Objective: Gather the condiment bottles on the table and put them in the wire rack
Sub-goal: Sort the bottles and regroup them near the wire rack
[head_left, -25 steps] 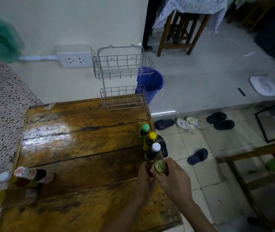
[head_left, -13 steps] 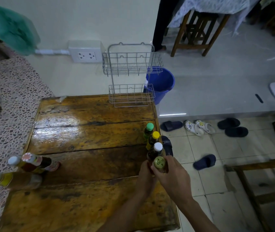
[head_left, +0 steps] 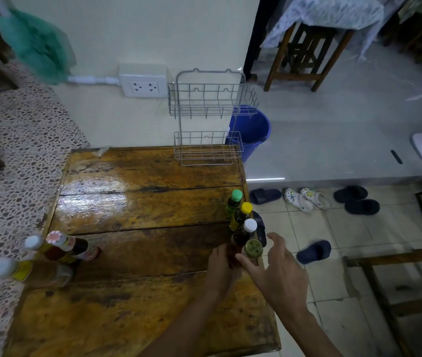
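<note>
Now the left hand [head_left: 221, 266] grips the nearest bottle [head_left: 252, 249]; the right hand [head_left: 279, 274] hovers beside it, fingers spread.

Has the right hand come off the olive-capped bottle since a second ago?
Yes. The right hand has opened and pulled right, away from the olive-capped bottle, which stays in the row at the table edge.

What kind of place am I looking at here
Probably a simple home dining or kitchen corner, or a small eatery. Condiment bottles stand on a worn wooden table, a wire rack sits by the wall, and sandals lie on the tiled floor.
</note>
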Available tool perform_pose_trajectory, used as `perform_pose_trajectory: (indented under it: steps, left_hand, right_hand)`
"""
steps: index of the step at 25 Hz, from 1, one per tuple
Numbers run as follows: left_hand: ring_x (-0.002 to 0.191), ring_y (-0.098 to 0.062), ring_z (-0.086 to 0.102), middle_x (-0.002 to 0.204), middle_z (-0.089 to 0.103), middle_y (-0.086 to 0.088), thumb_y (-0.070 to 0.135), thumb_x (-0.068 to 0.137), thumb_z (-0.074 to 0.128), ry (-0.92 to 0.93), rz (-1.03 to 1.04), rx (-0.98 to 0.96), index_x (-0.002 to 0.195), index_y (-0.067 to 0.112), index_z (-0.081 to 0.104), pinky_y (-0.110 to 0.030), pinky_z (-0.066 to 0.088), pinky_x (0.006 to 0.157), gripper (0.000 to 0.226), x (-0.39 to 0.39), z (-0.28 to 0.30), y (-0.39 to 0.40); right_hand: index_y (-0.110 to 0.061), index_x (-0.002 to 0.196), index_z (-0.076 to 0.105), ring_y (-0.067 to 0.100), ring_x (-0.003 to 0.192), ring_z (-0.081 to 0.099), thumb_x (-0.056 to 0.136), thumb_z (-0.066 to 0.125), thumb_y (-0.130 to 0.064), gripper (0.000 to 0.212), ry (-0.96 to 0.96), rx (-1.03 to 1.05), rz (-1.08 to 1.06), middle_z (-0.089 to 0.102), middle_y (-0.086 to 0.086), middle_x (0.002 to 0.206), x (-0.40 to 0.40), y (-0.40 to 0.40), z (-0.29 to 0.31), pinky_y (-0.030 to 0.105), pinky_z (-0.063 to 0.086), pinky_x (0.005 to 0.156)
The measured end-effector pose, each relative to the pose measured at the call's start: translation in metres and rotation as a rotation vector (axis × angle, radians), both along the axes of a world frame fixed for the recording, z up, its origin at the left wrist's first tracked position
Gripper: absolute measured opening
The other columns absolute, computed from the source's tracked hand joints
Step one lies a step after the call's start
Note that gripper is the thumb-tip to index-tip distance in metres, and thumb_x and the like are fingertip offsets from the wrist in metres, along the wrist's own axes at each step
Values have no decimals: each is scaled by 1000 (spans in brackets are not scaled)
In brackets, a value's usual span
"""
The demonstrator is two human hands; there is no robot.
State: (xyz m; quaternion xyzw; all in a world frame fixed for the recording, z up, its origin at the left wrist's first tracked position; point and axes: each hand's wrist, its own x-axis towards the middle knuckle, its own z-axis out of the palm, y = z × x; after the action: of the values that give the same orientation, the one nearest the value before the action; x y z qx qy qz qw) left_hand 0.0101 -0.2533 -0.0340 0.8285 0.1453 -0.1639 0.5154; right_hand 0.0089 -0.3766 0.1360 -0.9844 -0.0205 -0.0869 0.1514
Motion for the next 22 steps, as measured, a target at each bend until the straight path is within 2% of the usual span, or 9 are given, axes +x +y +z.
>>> perform_pose_trajectory:
  steps: [2, 4, 6, 10, 14, 16, 18, 20, 22]
  left_hand:
    - [132, -21, 46, 143, 45, 0, 24, 84, 81, 26, -5, 38, 148, 20, 42, -35, 48, 104, 75, -9, 0, 22]
    - [134, -19, 44, 145, 41, 2, 27, 87, 80, 29, 26, 61, 152, 19, 37, -35, 47, 107, 78, -22, 0, 51]
    - [133, -18, 47, 143, 42, 3, 31, 89, 79, 38, 99, 82, 151, 19, 38, -35, 49, 106, 75, -38, 5, 87]
    - [136, -21, 46, 148, 42, 0, 42, 90, 76, 56, 258, 136, 153, 17, 37, -43, 50, 106, 79, -82, 8, 174]
    - [129, -23, 55, 141, 52, -3, 33, 88, 78, 49, 518, 109, 148, 14, 43, -45, 53, 101, 72, -129, 9, 263]
    - [121, -13, 61, 134, 60, 6, 34, 90, 77, -15, 578, 116, 143, 21, 49, -39, 55, 95, 62, -153, 12, 299]
    - [113, -2, 62, 125, 63, 13, 31, 90, 79, -74, 621, 115, 133, 31, 54, -26, 55, 85, 50, -171, 15, 325]
    - [103, -2, 63, 114, 63, 15, 27, 86, 83, -68, 703, 80, 118, 36, 55, -16, 49, 74, 43, -178, 21, 342]
    - [98, -6, 66, 107, 66, 14, 38, 82, 81, -127, 747, 65, 112, 31, 58, -20, 53, 73, 38, -174, 31, 355]
  right_hand:
    - [-21, 118, 49, 15, 67, 68, 71, 62, -78, 75, -28, -8, 0, 69, -4, 80, -5, 13, 8, 25, 45, 44]
    - [-23, 118, 51, 12, 73, 68, 78, 59, -74, 66, -24, 12, 56, 70, -5, 89, -8, 37, 11, 23, 45, 47]
    - [-23, 119, 52, 10, 75, 66, 85, 55, -70, 58, -11, 47, 160, 68, -7, 92, -10, 71, 12, 23, 46, 49]
    - [-20, 115, 59, 8, 72, 62, 90, 56, -61, 48, -22, 75, 405, 62, -8, 86, -18, 164, 11, 17, 34, 44]
    - [-20, 114, 61, 10, 75, 61, 89, 60, -58, 46, -32, 122, 589, 61, -7, 89, -29, 257, 8, 24, 45, 42]
    - [-20, 113, 62, 12, 78, 61, 89, 60, -56, 44, -52, 141, 680, 62, -6, 92, -37, 298, 8, 24, 45, 45]
    - [-24, 120, 60, 13, 86, 61, 91, 55, -58, 45, -48, 133, 784, 62, -5, 99, -45, 338, 8, 25, 46, 49]
    - [-30, 132, 53, 17, 93, 60, 93, 49, -60, 49, -22, 112, 877, 59, -2, 107, -50, 372, 8, 29, 50, 51]
    - [-35, 137, 47, 19, 95, 56, 93, 47, -61, 50, -9, 76, 911, 54, -1, 106, -54, 398, 7, 31, 51, 52]
